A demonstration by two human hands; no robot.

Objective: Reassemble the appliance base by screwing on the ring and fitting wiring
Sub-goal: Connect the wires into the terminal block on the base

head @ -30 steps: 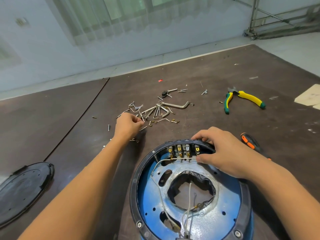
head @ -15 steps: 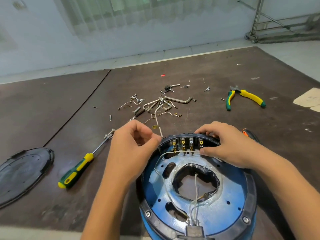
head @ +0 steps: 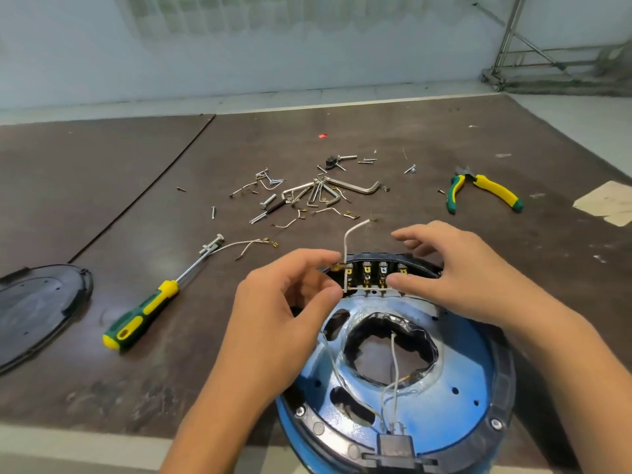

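Note:
The blue appliance base (head: 455, 364) lies upside down in front of me, ringed by a black plastic ring (head: 502, 415) with screws in it. At its far edge sits a row of brass terminals (head: 374, 275). My left hand (head: 284, 302) pinches the brass connector end of a short white wire (head: 346, 242) right beside the leftmost terminal; the wire curls upward. My right hand (head: 458, 271) rests on the far right rim, thumb by the rightmost terminal, fingers spread. More white wires (head: 393, 374) run through the base's central opening.
A green-yellow screwdriver (head: 147, 309) lies left of the base. Loose screws, hex keys and short wires (head: 307, 196) are scattered beyond. Yellow-green pliers (head: 485, 191) lie at the right, a black round cover (head: 34, 306) at the far left.
My left hand came back from the parts pile with a short white wire and now holds its connector at the leftmost terminal. My right hand's fingers lifted off the rim and spread.

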